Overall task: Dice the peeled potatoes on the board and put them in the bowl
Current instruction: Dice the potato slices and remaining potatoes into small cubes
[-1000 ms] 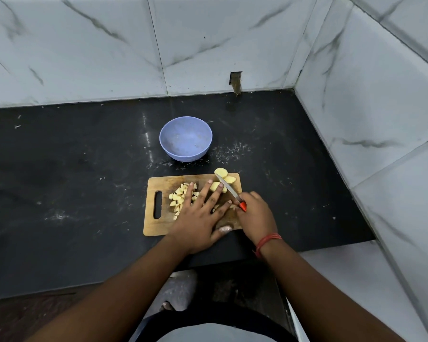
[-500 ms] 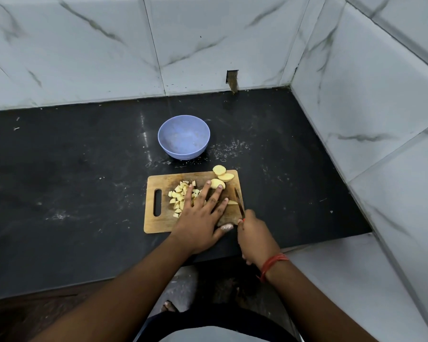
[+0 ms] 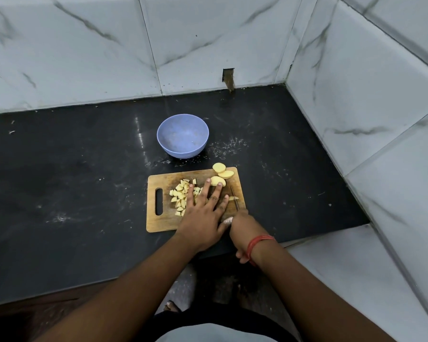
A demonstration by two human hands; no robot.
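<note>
A wooden cutting board [image 3: 163, 220] with a handle slot lies on the black counter. A pile of diced potato [image 3: 179, 197] sits on its left half. Larger potato pieces [image 3: 222, 170] lie at its far right corner. My left hand [image 3: 203, 213] rests flat on the board with fingers spread, covering part of the dice and touching a potato piece [image 3: 218, 180]. My right hand [image 3: 245, 228] grips a knife [image 3: 234, 198], blade edge-on over the board's right side beside a thin slice. The blue bowl [image 3: 182, 135] stands empty behind the board.
The black counter [image 3: 72, 183] runs left, with crumbs and white specks. Marble-tiled walls close the back and right side. A small hole in the wall [image 3: 228, 76] sits behind the bowl. The counter's front edge is just below the board.
My right hand drew the knife back toward me, from lying diagonally by the large pieces to edge-on at the board's right side. The left hand stayed flat on the board.
</note>
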